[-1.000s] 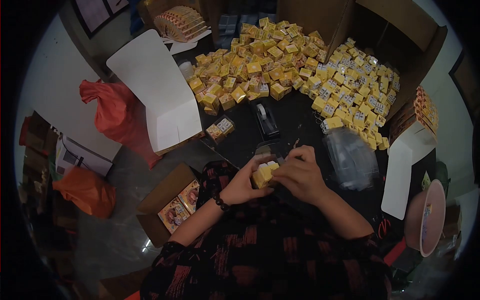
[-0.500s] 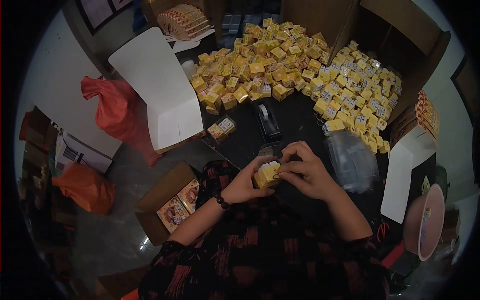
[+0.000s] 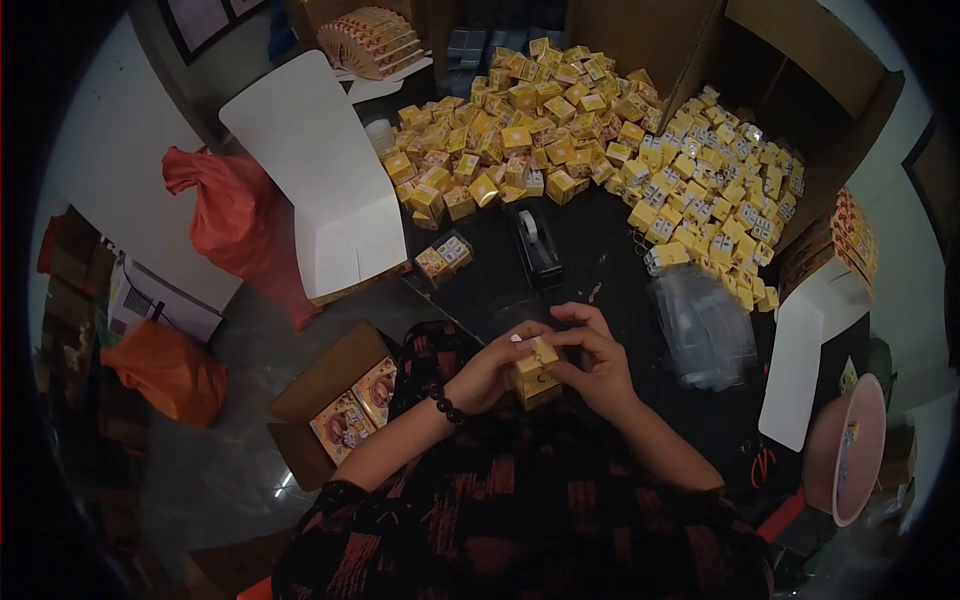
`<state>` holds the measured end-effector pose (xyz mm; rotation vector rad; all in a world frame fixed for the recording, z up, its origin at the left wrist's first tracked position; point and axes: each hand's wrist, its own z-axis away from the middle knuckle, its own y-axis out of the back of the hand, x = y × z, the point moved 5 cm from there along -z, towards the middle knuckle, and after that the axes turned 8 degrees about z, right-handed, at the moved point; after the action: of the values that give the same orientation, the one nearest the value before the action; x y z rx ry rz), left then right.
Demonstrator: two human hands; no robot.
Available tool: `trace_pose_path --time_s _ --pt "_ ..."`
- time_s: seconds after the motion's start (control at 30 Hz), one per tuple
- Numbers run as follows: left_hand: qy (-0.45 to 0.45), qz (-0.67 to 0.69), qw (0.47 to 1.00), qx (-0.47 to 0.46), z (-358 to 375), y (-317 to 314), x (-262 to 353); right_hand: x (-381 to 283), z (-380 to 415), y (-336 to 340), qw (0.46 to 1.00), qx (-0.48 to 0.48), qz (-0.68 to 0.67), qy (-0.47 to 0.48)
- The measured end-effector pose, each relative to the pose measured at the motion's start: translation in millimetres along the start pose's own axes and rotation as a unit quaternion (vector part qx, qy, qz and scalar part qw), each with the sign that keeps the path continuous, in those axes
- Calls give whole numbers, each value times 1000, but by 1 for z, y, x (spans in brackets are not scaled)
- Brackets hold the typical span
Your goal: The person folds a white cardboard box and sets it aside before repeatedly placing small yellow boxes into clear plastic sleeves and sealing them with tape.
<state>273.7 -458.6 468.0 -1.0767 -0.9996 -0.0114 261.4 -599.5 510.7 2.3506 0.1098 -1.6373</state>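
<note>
My left hand (image 3: 497,366) is wrapped around a small yellow block (image 3: 537,362) with a bit of white showing at its upper end, low over the black table in front of my body. A small dark ring or chain seems to lie on the block's face. From the other side my right hand (image 3: 598,368) grips the block with thumb and fingertips, its upper fingers bent over it. Nearest beyond the hands are a black tape dispenser (image 3: 535,245) and a single yellow box (image 3: 443,260) with grey-white keys showing.
Yellow printed boxes (image 3: 515,135) are heaped at the back. Yellow blocks with white keys (image 3: 710,190) spill from a cardboard carton (image 3: 840,110). Clear plastic bags (image 3: 703,325) lie to the right. Open white display boxes (image 3: 350,240) flank the table; a pink basin (image 3: 848,450) stands at lower right.
The block has turned in my hands, so less of its white side shows. My right hand has shifted slightly left and down. A clear plastic piece beyond my left fingers is no longer visible.
</note>
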Motion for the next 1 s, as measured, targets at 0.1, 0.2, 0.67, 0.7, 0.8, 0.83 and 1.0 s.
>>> trace_pose_path --time_s 0.1,0.2,0.67,0.7,0.8,0.83,1.0 --pt "24 95 991 -87 -2 1 -11 -4 -4 -4 995 -51 73 54" --pt "58 174 983 -10 2 1 -20 8 0 -7 999 -42 -20 3" --pt "15 7 1000 -12 7 -7 1 -11 -2 1 993 -31 10 -113" --pt "-4 -44 999 -26 7 -8 4 -16 -6 2 994 -54 39 -85" --pt "16 -164 986 3 2 -1 8 -4 -7 3 994 -78 -1 -73" --pt "17 -163 986 5 1 1 9 3 -6 2 990 -78 -71 -90" --pt "-6 -254 967 12 -1 6 16 -5 -10 -6 986 -72 -82 -126"
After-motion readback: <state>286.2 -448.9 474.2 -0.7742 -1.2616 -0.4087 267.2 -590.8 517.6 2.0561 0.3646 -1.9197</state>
